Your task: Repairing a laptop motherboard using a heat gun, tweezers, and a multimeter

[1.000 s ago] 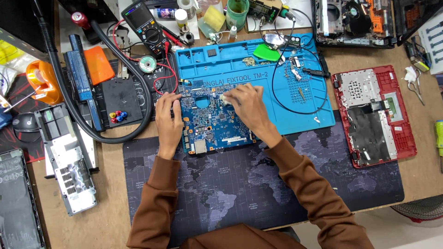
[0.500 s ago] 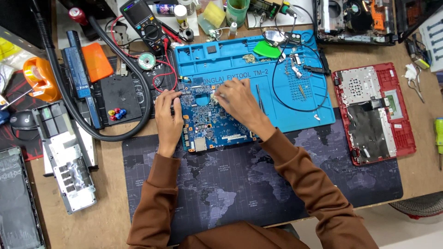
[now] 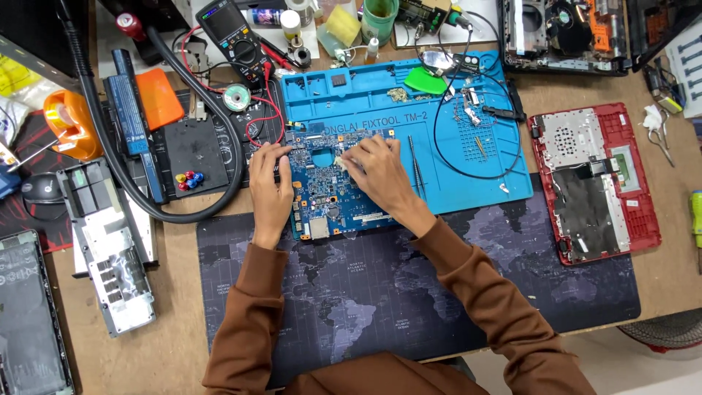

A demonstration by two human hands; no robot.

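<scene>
Left hand (image 3: pixel 269 192): palm down, fingers spread flat over the left edge of the blue circuit board (image 3: pixel 329 192). It presses and steadies; it grasps nothing.

Right hand (image 3: pixel 376 175): fingers curled over the board's upper middle, tips pinched around a small pale item at about the centre of the board. Too small to identify; whether it is gripped or only pressed, cannot tell.

Board position: flat, component side up, half on the blue repair mat (image 3: pixel 446 153) and half on the dark map-printed desk mat (image 3: pixel 409 292), both on the wooden bench (image 3: pixel 168 344).

Handling judgement: board looks thin, light, stiff but brittle, with 1 face crowded by small raised parts and connectors. Best held by its bare edges or corners, 2 hands, kept level; avoid flexing it or pressing on the components. The soft mats below should keep it from sliding.

Surroundings, outward:
- Tweezers (image 3: pixel 414 164) lying on the blue mat just right of the right hand.
- Thin black cable (image 3: pixel 439 157) looped across that mat.
- Green plectrum-shaped pry tool (image 3: pixel 424 80) at the mat's top edge.
- Multimeter (image 3: pixel 238 44) with red leads, above left.
- Thick black hose (image 3: pixel 121 172) curving round a black pad, left.
- Red laptop shell (image 3: pixel 596 179), opened, well apart to the right.
</scene>
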